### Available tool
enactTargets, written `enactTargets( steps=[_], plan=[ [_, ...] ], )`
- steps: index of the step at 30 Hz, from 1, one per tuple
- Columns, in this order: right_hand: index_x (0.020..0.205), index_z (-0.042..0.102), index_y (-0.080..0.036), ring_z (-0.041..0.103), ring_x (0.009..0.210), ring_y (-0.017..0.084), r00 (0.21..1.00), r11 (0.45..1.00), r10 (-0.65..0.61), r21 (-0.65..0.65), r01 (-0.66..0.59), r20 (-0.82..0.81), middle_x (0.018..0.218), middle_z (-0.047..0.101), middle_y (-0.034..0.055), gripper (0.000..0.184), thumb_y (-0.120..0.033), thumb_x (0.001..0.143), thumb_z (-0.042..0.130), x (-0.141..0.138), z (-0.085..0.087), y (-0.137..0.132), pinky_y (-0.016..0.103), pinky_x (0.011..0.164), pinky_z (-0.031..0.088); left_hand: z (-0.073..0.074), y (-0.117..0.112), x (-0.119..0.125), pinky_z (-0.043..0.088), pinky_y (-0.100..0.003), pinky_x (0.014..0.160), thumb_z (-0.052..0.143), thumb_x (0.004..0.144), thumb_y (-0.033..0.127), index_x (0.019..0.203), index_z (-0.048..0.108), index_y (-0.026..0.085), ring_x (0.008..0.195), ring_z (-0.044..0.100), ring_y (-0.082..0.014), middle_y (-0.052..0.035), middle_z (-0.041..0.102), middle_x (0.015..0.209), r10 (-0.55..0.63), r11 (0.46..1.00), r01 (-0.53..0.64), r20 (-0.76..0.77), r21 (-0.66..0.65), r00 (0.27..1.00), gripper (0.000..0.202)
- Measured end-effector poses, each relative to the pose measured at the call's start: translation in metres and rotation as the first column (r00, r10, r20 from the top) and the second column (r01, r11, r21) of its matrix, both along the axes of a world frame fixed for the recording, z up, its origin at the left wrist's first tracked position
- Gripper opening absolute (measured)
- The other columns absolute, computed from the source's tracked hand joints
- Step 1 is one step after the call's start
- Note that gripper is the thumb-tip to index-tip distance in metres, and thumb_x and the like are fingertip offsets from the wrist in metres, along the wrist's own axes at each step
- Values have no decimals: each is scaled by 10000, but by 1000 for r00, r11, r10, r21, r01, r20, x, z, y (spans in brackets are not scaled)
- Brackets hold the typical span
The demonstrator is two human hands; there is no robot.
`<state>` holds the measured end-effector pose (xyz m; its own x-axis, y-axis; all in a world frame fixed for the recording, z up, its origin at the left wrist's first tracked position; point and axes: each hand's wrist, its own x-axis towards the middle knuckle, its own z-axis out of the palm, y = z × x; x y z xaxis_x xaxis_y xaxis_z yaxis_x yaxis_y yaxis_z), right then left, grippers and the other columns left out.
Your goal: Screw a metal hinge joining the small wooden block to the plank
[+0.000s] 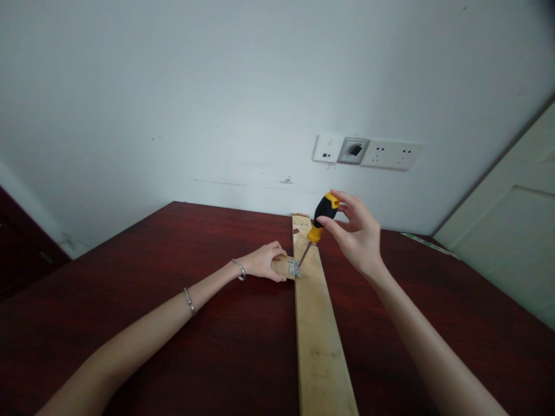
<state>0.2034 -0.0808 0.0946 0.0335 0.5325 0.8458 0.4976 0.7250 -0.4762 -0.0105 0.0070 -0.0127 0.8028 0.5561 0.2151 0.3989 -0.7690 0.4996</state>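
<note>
My right hand (358, 231) grips the yellow and black handle of a screwdriver (326, 211), which leans with its shaft pointing down and left. Its tip meets a small metal hinge (295, 268), though the screw there is too small to make out. The hinge bridges a long pale wooden board (321, 341) and a short wooden block (282, 266). Around the block's left end, my left hand (263, 263) is closed, thumb on the near side and fingers on the far side. Two silver bracelets circle my left arm.
Everything lies on a dark red wooden table (195, 242) that meets a white wall (173, 104). Sockets (392, 154) with a black plug (356, 150) are set in the wall. A pale panelled door (515, 214) stands at the right.
</note>
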Motion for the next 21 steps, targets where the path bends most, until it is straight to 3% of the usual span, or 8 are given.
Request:
enactTargets(
  steps=[9,21],
  plan=[
    [1224,579,-289,572,1039,232,999,999,14,40,-15,39,1140,602,64,446,-285,791,690,-3,-10,11,417,835,562,-4,3,-1,461,-339,833,824,581,424,1109,601,165,879,547,-197,-49,503,1021,8,1000,-8,-2,14,1000,628],
    [1193,591,-299,571,1027,222,993,992,116,-47,-117,-20,1140,574,62,433,-309,776,707,-6,-17,13,360,745,602,0,0,-1,460,-348,871,824,588,402,1121,601,155,915,548,-208,-54,505,1025,0,1000,0,-1,-2,1000,628]
  ],
)
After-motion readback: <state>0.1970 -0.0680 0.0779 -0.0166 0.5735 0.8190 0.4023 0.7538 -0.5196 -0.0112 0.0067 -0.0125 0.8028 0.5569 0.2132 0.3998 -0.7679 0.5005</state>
